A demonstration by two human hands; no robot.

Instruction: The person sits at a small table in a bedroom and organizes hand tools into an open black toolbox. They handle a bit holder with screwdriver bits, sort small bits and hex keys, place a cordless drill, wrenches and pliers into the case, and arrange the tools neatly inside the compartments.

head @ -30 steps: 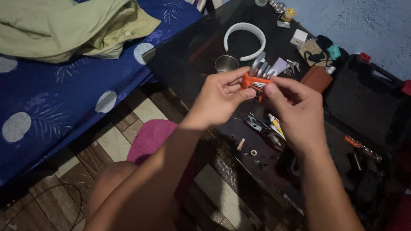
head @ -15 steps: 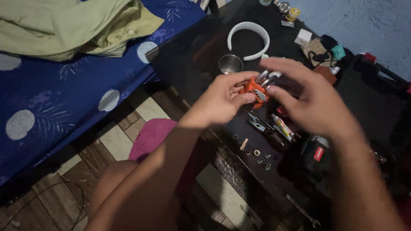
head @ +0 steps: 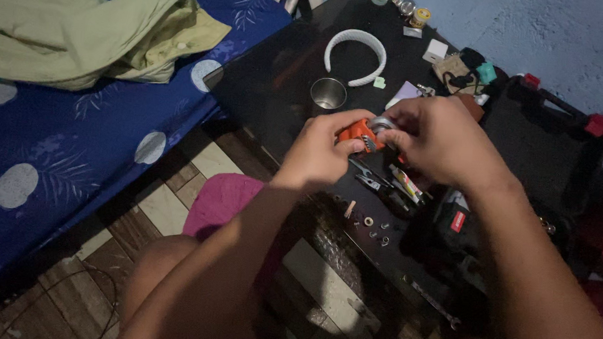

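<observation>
Since half a second ago, the right hand (head: pixel 439 142) has drawn in from its spread-fingered pose and closed over the metal end of the orange folding tool set (head: pixel 358 133). Its fingers (head: pixel 396 124) now curl around the silvery tool ends, which are mostly hidden beneath them. Left hand (head: pixel 320 149) pinches the orange body between thumb and fingers, much as before, so both hands grip the tool set together, above the near edge of the dark table (head: pixel 279 90).

Just beyond the hands, a small metal cup (head: pixel 328 93) stands upright on the table, and a white headband (head: pixel 356 56) lies farther back. Below the right hand lie pliers (head: pixel 368 178) and a small tube (head: pixel 404 184), close together. Near the table's front edge, several small washers and nuts (head: pixel 375 229) are scattered. A wrench (head: pixel 432 304) lies at the front edge farther right. An open black tool case (head: pixel 551 144) sits at the right.

To the left, a green cloth (head: pixel 85 23) lies rumpled on a blue patterned bedsheet (head: pixel 48 152).
</observation>
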